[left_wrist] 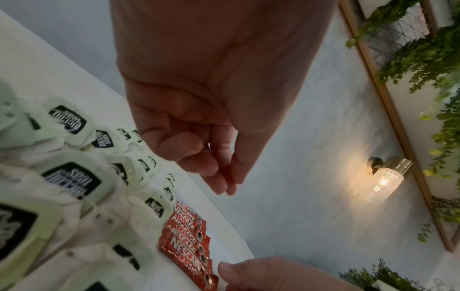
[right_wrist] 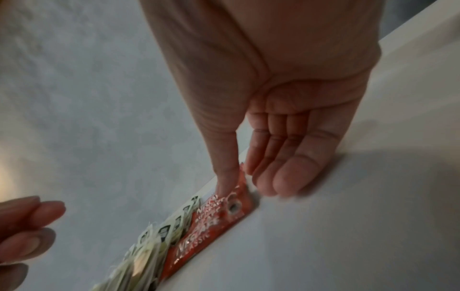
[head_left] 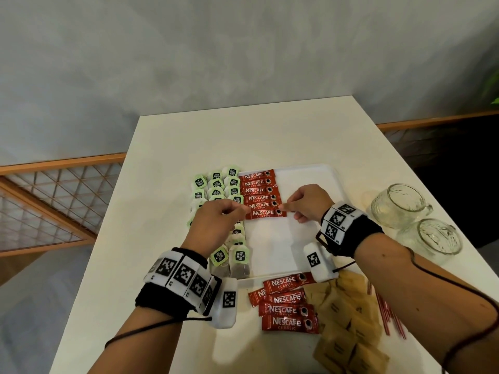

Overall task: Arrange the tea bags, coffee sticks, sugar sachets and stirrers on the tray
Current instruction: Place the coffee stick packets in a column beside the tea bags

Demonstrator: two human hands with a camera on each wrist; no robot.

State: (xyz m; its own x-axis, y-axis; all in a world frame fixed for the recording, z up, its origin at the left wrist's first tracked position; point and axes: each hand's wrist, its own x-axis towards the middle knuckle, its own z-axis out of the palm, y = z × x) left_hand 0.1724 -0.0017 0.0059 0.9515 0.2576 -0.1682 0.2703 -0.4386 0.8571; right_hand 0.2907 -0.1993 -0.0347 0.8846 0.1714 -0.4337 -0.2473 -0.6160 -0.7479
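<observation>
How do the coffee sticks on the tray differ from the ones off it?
The sticks on the tray lie in one neat parallel column beside the tea bags; the sticks off it lie loose, overlapping and skewed on the table. Both hands are at the tray column. All are the same red sticks.

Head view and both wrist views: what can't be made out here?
- Tea bags: middle of the columns hidden by the left hand, head view.
- Stirrers: partly behind the right forearm.
- Sugar sachets: print too small.
- Coffee stick: blurred, right wrist view.
</observation>
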